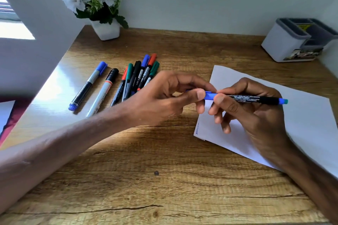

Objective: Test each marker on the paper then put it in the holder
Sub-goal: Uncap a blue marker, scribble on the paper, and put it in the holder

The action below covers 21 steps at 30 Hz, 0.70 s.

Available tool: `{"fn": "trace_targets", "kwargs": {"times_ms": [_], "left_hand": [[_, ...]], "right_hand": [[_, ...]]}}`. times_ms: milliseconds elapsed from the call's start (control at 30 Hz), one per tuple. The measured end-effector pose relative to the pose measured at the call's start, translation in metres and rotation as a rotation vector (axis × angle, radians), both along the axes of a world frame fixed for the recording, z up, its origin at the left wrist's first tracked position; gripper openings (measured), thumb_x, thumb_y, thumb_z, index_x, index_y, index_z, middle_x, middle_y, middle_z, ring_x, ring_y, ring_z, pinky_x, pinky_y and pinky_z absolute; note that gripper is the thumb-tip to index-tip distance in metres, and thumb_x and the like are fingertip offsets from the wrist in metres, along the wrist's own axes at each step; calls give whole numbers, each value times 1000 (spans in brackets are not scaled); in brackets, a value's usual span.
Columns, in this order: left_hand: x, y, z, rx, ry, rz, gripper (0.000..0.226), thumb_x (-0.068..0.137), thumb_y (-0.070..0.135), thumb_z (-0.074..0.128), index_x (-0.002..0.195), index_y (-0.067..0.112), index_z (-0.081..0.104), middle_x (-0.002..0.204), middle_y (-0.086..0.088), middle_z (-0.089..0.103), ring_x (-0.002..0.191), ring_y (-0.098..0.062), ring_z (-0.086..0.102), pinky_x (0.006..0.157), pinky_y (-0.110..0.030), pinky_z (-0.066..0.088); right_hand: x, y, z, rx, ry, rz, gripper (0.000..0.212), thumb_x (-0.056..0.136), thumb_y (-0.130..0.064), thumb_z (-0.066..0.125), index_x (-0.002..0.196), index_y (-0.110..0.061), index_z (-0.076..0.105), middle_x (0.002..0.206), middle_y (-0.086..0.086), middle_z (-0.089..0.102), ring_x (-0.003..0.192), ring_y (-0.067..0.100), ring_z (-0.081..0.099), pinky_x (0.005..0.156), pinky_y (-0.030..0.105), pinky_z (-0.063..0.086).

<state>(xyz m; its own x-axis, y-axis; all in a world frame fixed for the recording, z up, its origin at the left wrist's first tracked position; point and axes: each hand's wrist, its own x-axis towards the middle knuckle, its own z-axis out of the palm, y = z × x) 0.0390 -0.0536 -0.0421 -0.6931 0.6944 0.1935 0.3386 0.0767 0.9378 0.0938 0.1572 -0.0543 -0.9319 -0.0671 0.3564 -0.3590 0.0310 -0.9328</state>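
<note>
A thin black marker with a blue cap (256, 99) lies level between both hands above the paper's left part. My right hand (256, 115) grips its black barrel. My left hand (170, 95) pinches the blue cap end, which sits on the marker. The white paper (301, 124) lies at the right, with a small blue scribble (197, 129) near its left edge. The grey-and-white holder (285, 45) stands at the back right, with nothing visible in it. Several more markers (139, 76) lie in a bunch behind my left hand.
Two thick markers, a blue-capped one (87, 86) and a black-capped one (102, 93), lie to the left on the wooden desk (164, 179). A white pot of white flowers (104, 27) stands at the back left. A wall closes off the back.
</note>
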Motion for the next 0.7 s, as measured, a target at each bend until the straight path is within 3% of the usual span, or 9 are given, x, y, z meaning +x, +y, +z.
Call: {"fn": "trace_targets", "kwargs": {"times_ms": [33, 100, 233, 367, 633, 700], "left_hand": [[-1, 0, -2, 48, -82, 0, 28, 102, 12, 55, 126, 1, 63, 80, -11, 70, 63, -53, 50, 44, -37, 33], [-3, 1, -6, 80, -175, -11, 31, 100, 14, 56, 128, 2, 60, 77, -10, 69, 59, -51, 43, 44, -32, 29], [-3, 1, -7, 91, -252, -43, 28, 100, 13, 56, 127, 5, 59, 76, -7, 68, 57, -19, 44, 44, -20, 32], [-7, 3, -7, 108, -274, -8, 27, 100, 15, 56, 125, 5, 60, 77, -2, 68, 57, -8, 46, 44, -18, 35], [-14, 11, -5, 155, -169, 304, 26, 92, 25, 69, 106, 3, 74, 81, -9, 74, 58, -12, 41, 48, -20, 36], [-16, 18, 1, 179, -130, 347, 24, 91, 26, 72, 102, 5, 76, 81, -11, 75, 57, -13, 44, 49, -21, 36]], "right_hand": [[-1, 1, -1, 10, 19, 5, 16, 85, -6, 69, 94, 8, 66, 72, 15, 74, 53, 34, 67, 40, 32, 50], [-1, 3, -3, 31, 56, 24, 15, 85, -4, 70, 95, 7, 67, 72, 14, 74, 53, 33, 68, 40, 32, 50], [-4, 6, -6, 43, 86, 72, 14, 85, 1, 71, 98, 2, 68, 74, 14, 76, 55, 33, 70, 41, 31, 51], [-11, 12, -4, 47, 83, 52, 16, 86, 0, 74, 101, 1, 71, 77, 15, 77, 57, 32, 71, 43, 32, 52], [-10, 31, 9, 26, -25, -152, 16, 87, -8, 80, 103, -6, 80, 92, 8, 80, 78, 24, 76, 64, 39, 64], [-9, 41, 13, 210, 44, -189, 16, 86, -12, 82, 102, -10, 81, 95, 0, 80, 85, 18, 77, 70, 35, 64]]}}
